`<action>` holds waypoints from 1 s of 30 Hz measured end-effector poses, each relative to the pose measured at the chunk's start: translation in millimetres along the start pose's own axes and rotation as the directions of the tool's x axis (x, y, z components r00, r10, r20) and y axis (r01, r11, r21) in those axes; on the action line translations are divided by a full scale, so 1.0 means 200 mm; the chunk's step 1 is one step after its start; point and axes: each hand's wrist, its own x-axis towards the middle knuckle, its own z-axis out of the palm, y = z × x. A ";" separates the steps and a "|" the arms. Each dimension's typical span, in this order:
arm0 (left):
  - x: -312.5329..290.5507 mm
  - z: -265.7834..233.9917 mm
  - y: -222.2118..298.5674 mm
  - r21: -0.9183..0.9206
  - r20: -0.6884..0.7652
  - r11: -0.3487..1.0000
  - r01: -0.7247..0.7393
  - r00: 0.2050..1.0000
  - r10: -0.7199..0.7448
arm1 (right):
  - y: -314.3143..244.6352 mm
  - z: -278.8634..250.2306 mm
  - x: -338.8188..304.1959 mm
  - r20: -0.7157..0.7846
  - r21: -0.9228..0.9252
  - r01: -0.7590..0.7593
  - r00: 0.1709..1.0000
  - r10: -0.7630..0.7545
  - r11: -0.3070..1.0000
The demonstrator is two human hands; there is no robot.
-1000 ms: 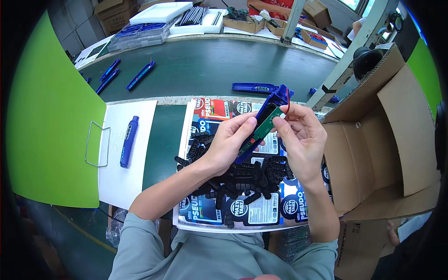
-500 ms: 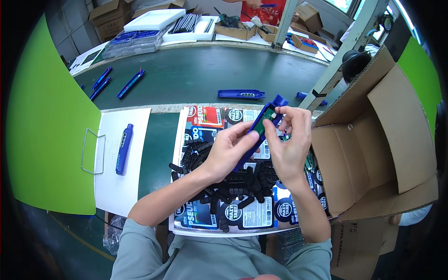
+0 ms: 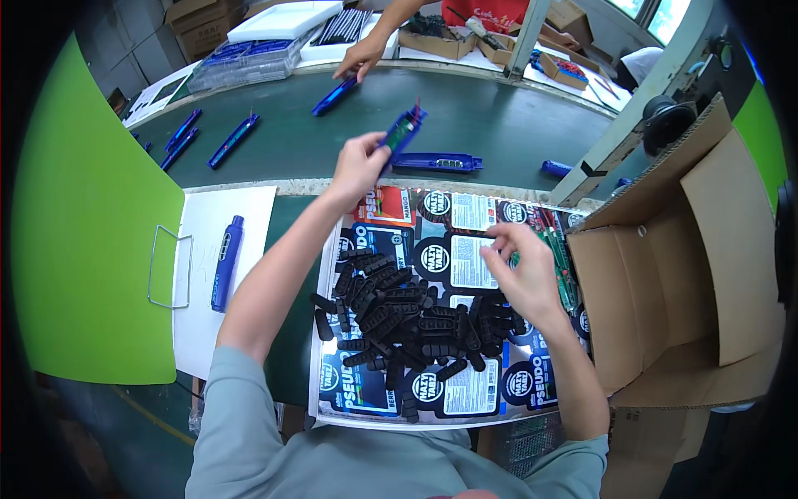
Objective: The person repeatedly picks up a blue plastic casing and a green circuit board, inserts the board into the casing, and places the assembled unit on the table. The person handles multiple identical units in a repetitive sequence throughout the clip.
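Observation:
A blue pen-shaped casing [image 3: 405, 133] with a green circuit board inside is gripped by my left hand [image 3: 362, 166], reaching out over the green work surface. My right hand [image 3: 525, 270] is above the printed sheets with its thumb and fingers apart and nothing in them. Green circuit boards [image 3: 562, 270] lie just right of it, partly hidden. To its left, a heap of black ridged plastic pieces [image 3: 399, 320] covers part of the printed sheets [image 3: 357, 387]. Another blue casing [image 3: 445, 162] lies on the green surface beyond the sheets, close to my left hand.
A co-worker's hand [image 3: 362, 58] touches a blue casing [image 3: 334, 96] at the far side. More casings [image 3: 233, 141] lie far left. A closed blue casing [image 3: 226, 264] rests on white paper beside a green panel [image 3: 91, 224]. An open cardboard box [image 3: 615, 308] and a metal post [image 3: 598, 150] stand right.
My left hand has carried the casing away to the far left, over the green surface. The right hand has let go of it and drawn back. A co-worker's hand and another casing have appeared.

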 end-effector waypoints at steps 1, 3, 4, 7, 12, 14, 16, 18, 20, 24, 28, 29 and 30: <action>0.07 -0.02 -0.02 0.154 -0.059 0.988 0.009 0.998 0.000 | 0.01 0.02 0.01 0.101 -0.019 -0.020 0.995 0.021 1.000; 0.18 -0.05 -0.03 0.321 -0.127 0.945 0.063 0.992 -0.023 | 0.01 0.08 0.03 0.161 -0.063 0.043 0.986 -0.032 0.997; 0.23 -0.06 -0.06 0.303 -0.133 0.945 0.120 0.988 -0.083 | 0.01 0.13 0.05 0.185 -0.069 0.085 0.980 -0.071 0.994; 0.35 -0.07 -0.15 0.473 -0.131 0.872 0.126 0.989 -0.072 | -0.03 0.23 0.12 0.273 -0.043 0.189 0.947 -0.170 0.981; 0.43 -0.07 -0.21 0.603 -0.168 0.773 0.198 0.979 -0.119 | -0.11 0.36 0.21 0.401 0.173 0.233 0.871 -0.285 0.957; 0.45 -0.09 -0.23 0.629 -0.129 0.759 0.167 0.986 -0.109 | -0.11 0.41 0.23 0.399 0.170 0.319 0.843 -0.361 0.933; 0.47 -0.11 -0.24 0.688 -0.095 0.717 0.109 0.994 -0.061 | -0.13 0.44 0.24 0.457 0.147 0.305 0.823 -0.338 0.941; 0.44 -0.14 -0.25 0.775 -0.063 0.631 0.036 0.998 0.021 | -0.16 0.43 0.26 0.534 0.132 0.230 0.803 -0.264 0.964; 0.43 -0.16 -0.27 0.834 -0.064 0.549 -0.048 0.981 0.184 | -0.15 0.44 0.26 0.530 0.137 0.212 0.809 -0.253 0.968; 0.35 -0.05 -0.07 0.822 0.117 0.454 -0.344 0.882 0.457 | -0.13 0.41 0.23 0.473 0.140 0.246 0.834 -0.283 0.959; 0.25 0.15 0.06 0.621 0.406 0.629 -0.467 0.879 0.252 | -0.10 0.37 0.19 0.431 0.118 0.281 0.850 -0.305 0.952; 0.24 0.18 0.08 0.643 0.478 0.618 -0.453 0.867 0.138 | -0.10 0.35 0.19 0.419 0.111 0.282 0.856 -0.302 0.953; 0.22 0.17 0.08 0.629 0.485 0.638 -0.444 0.866 0.124 | -0.11 0.33 0.18 0.449 0.111 0.249 0.851 -0.272 0.962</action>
